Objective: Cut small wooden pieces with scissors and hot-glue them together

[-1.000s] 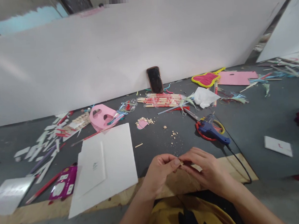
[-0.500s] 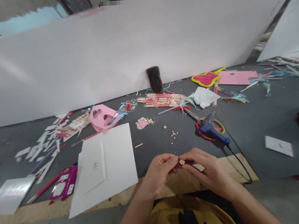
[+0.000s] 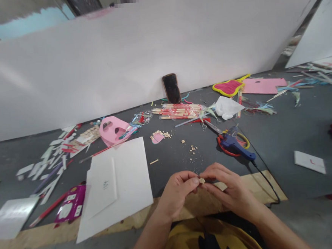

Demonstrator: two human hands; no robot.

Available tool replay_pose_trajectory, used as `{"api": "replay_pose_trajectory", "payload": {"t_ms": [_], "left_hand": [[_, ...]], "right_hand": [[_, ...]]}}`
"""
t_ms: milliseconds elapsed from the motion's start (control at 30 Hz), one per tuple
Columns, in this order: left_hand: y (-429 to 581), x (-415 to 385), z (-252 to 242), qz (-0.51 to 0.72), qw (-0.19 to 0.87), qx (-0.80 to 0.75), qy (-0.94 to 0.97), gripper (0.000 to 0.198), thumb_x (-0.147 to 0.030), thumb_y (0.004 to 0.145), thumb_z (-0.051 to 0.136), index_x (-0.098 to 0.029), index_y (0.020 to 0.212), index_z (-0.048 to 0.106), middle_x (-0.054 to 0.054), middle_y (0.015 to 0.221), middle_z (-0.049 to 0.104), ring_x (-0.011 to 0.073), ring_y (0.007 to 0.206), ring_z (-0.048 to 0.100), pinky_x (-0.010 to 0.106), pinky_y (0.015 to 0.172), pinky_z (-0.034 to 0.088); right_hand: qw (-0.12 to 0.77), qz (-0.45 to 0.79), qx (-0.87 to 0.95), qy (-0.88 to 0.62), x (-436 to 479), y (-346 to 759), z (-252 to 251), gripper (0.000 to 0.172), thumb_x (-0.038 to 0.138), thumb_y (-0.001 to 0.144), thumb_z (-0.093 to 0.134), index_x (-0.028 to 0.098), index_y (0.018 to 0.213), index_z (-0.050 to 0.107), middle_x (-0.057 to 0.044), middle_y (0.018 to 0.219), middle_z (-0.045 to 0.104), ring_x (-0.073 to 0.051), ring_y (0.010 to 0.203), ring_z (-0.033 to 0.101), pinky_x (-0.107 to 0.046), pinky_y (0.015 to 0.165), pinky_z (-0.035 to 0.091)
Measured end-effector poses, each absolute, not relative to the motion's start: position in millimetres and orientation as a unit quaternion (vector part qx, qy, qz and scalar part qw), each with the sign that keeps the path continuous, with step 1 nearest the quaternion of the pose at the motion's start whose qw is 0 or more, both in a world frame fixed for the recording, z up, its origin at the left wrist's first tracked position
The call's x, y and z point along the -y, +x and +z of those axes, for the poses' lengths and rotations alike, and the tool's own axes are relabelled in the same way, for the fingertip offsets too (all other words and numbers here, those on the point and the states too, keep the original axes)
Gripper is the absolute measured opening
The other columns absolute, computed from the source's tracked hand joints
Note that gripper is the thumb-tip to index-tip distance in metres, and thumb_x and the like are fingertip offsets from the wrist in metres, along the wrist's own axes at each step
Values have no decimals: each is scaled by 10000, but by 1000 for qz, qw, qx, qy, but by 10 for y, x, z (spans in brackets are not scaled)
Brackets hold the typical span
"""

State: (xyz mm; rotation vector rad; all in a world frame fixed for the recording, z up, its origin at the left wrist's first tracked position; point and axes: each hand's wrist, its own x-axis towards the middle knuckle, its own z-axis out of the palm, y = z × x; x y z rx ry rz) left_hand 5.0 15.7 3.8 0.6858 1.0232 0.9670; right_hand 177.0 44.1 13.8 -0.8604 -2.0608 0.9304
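Note:
Close to the table's front edge, my left hand (image 3: 181,191) and my right hand (image 3: 225,184) meet fingertip to fingertip. Between them is a small flower-like cluster of pale round pieces (image 3: 202,180). My left thumb and forefinger pinch at its left side, while the right fingers hold it from the right. A similar little cluster (image 3: 183,141) and several loose pale pieces (image 3: 193,149) lie on the dark table just beyond. Further back, more such pieces surround a pink rounded card (image 3: 158,138).
A blue glue gun (image 3: 235,144) with its cord rests on scissors (image 3: 214,127) at right. White paper sheets (image 3: 132,172) lie left, near a purple packet (image 3: 72,203). Behind are bundled sticks (image 3: 179,111), a pink mask shape (image 3: 113,130) and a phone (image 3: 172,88) leaning on the white partition.
My right fingers have shifted slightly on the cluster, and it has turned a little between my fingertips. The rest of the table looks the same.

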Motion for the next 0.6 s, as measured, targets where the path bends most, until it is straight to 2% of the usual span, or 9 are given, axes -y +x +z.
{"api": "replay_pose_trajectory", "payload": {"t_ms": [600], "left_hand": [[58, -142, 50, 430, 717, -462, 296, 188, -293, 670, 732, -126, 691, 648, -13, 605, 549, 77, 574, 430, 201, 585, 321]], "right_hand": [[349, 358, 801, -329, -439, 1784, 153, 135, 186, 862, 539, 223, 966, 616, -44, 863, 633, -154, 825, 589, -274, 720, 496]]}}
